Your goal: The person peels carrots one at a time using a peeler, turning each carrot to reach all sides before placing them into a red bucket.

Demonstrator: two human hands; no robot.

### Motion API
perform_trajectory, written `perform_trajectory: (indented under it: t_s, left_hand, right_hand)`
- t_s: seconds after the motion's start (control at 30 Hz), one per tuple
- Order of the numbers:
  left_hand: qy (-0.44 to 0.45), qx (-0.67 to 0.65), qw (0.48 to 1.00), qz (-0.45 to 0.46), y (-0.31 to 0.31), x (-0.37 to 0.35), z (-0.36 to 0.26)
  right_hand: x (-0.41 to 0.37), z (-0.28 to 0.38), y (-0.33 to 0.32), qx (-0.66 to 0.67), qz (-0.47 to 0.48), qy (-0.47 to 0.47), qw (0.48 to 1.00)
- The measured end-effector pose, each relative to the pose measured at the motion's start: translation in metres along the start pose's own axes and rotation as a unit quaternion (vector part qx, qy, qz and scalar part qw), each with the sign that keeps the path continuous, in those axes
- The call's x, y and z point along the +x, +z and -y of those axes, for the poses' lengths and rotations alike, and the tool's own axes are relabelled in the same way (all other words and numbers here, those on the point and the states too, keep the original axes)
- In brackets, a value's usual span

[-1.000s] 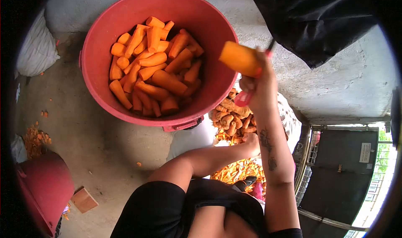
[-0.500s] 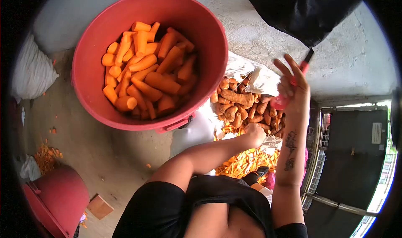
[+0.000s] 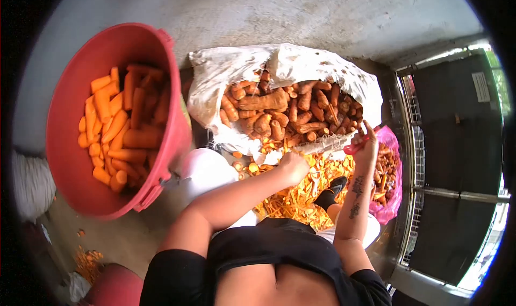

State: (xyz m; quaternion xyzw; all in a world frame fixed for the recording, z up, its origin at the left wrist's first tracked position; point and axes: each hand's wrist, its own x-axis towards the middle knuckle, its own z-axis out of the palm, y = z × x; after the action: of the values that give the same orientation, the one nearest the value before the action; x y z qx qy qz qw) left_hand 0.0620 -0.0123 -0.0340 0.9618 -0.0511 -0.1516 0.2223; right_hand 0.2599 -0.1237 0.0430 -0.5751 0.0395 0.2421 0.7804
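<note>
My left hand (image 3: 294, 168) is closed into a fist above the heap of orange peelings (image 3: 301, 196); its fingers face away, hiding whatever they may hold. Farther right, my right hand (image 3: 366, 146) is closed around a red peeler (image 3: 352, 147), partly covered by the fingers, one finger stretched out. Just beyond both hands lies an open white sack (image 3: 231, 64) full of unpeeled, earthy carrots (image 3: 301, 112). On the left stands a big red tub (image 3: 177, 107) with many peeled carrots (image 3: 115, 123) in it.
A pink bag (image 3: 396, 171) of carrot pieces sits by my right forearm, near a dark metal gate (image 3: 449, 161). My shoe (image 3: 337, 185) rests among the peelings. A second red tub (image 3: 115, 287) and a white sack (image 3: 32, 185) are at lower left. A wall runs behind.
My view has swung right and lower, so the red tub appears farther left and the carrot sack shows whole. My right hand has come down, with the peeler, towards the sack's near edge.
</note>
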Motion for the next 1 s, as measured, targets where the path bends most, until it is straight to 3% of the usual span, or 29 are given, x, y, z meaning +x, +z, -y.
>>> perform_trajectory:
  t_s: [0.13,0.23,0.37,0.43,0.47,0.53,0.6,0.63,0.73,1.0]
  left_hand:
    - [0.033,-0.038,0.997,0.052,0.004,0.009,0.002]
    - [-0.022,0.042,0.998,0.035,0.021,0.031,0.007]
    - [-0.038,0.039,0.997,0.051,0.019,0.046,0.013]
    - [-0.036,0.031,0.996,0.071,0.003,0.043,0.004]
    - [-0.037,0.029,0.995,0.083,0.002,0.043,0.002]
    - [-0.011,0.022,0.996,0.091,0.011,0.047,0.001]
    - [-0.033,0.032,0.996,0.080,0.014,0.048,-0.003]
    - [-0.039,0.034,0.995,0.080,0.010,0.049,-0.004]
    - [-0.042,0.019,0.995,0.083,-0.007,0.049,0.009]
    - [-0.117,0.075,0.990,-0.041,-0.022,0.044,0.020]
  right_hand:
    - [0.029,-0.037,-0.041,-0.024,-0.063,0.008,0.998]
    - [0.052,-0.076,-0.079,-0.038,-0.068,0.074,0.994]
    - [0.079,-0.127,-0.101,-0.234,-0.104,0.121,0.959]
    - [0.095,-0.150,-0.106,-0.329,-0.098,0.097,0.934]
    - [0.110,-0.169,-0.111,-0.333,-0.037,-0.002,0.942]
    - [0.137,-0.190,-0.105,-0.424,-0.041,-0.018,0.905]
    - [0.164,-0.206,-0.089,-0.560,-0.031,-0.143,0.815]
    - [0.175,-0.210,-0.075,-0.571,-0.027,-0.131,0.810]
    - [0.206,-0.212,-0.023,-0.686,-0.059,-0.074,0.721]
    - [0.237,-0.235,0.021,-0.754,-0.088,0.010,0.651]
